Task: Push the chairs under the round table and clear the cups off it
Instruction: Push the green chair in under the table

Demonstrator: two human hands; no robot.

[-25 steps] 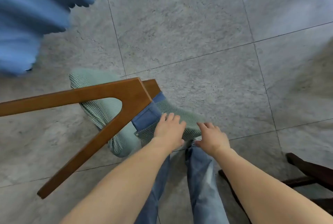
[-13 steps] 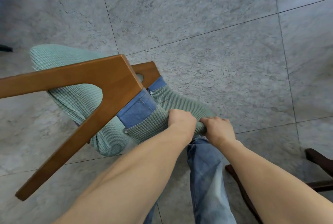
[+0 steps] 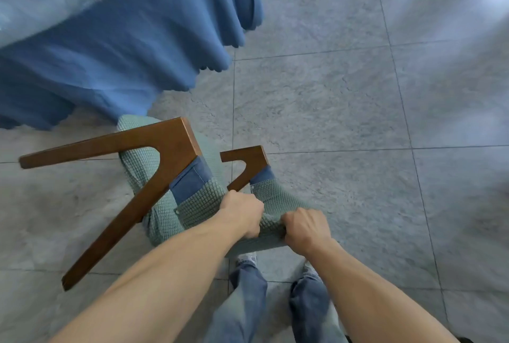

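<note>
A chair (image 3: 192,205) with a green knitted cover and brown wooden armrests stands in front of me, its seat pointing toward the table. My left hand (image 3: 243,211) and my right hand (image 3: 305,228) both grip the top of its backrest, side by side. The round table (image 3: 115,47) fills the upper left, draped in a blue cloth with a clear plastic sheet on top. The front of the chair seat sits just at the hem of the cloth. No cups show in this view.
Grey stone floor tiles (image 3: 344,100) stretch to the right and ahead. My legs in blue jeans (image 3: 248,301) stand right behind the chair.
Both hands have closed on the chair's backrest. The view has lifted, and the blue-draped table has come into sight with the chair close to it.
</note>
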